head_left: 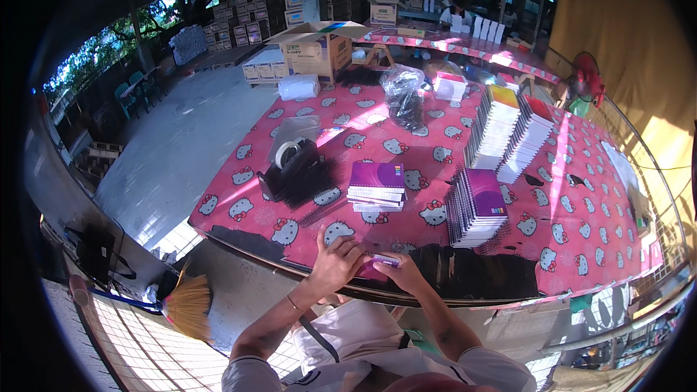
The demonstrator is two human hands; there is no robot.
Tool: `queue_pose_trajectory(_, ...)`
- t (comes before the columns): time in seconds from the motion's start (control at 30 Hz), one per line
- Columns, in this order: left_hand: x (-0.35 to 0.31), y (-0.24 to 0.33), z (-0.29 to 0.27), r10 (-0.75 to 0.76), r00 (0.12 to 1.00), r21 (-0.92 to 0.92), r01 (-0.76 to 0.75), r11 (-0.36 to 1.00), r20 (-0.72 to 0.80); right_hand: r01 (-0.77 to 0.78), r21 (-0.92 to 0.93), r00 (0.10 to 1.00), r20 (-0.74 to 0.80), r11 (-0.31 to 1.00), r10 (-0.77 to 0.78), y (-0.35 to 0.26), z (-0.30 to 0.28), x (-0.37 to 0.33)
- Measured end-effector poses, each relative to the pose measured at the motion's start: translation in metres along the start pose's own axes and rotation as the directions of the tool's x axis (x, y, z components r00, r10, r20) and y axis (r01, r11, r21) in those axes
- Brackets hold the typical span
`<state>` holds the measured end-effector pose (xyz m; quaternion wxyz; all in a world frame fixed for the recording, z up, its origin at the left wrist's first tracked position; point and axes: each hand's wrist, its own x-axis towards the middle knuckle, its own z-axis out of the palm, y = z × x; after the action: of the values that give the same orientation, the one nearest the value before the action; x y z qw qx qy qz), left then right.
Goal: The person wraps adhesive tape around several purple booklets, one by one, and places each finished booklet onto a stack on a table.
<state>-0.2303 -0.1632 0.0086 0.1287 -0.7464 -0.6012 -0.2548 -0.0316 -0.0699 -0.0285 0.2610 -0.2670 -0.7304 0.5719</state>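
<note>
At the table's near edge, my left hand (336,261) and my right hand (404,274) grip a purple-covered notebook (382,260) from both sides. It is seen nearly edge-on, and my fingers hide much of it. Just beyond lies a short stack of purple notebooks (377,176). To the right rises a taller stack of purple spiral-bound notebooks (485,192). Left of the short stack sits a heap of black binding coils (308,183), beside a tape dispenser with a white roll (289,154).
The table (367,144) has a pink patterned cover, torn at the front. Tall notebook stacks with yellow (503,97) and red (538,107) covers stand behind. A plastic bag of black coils (404,101), an open carton (319,51), a broom (189,308) and a red fan (585,76) surround.
</note>
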Motion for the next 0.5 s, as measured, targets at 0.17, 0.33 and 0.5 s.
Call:
queue_pose_trajectory(0.17, 0.003, 0.022, -0.004, -0.05, 0.996, 0.07, 0.044, 0.997, 0.078, 0.157, -0.021, 0.987, -0.022, 0.987, -0.158, 0.0, -0.001, -0.001)
queue_pose_trajectory(0.33, -0.025, 0.034, 0.013, -0.079, 0.997, 0.086, 0.077, 0.993, 0.011, 0.144, -0.041, 0.988, -0.053, 0.989, -0.146, 0.002, 0.007, 0.006)
queue_pose_trajectory(0.5, -0.024, 0.028, 0.029, 0.003, 0.992, 0.106, -0.017, 0.994, 0.124, 0.077, 0.004, 0.997, -0.017, 0.997, -0.077, 0.002, 0.005, 0.005)
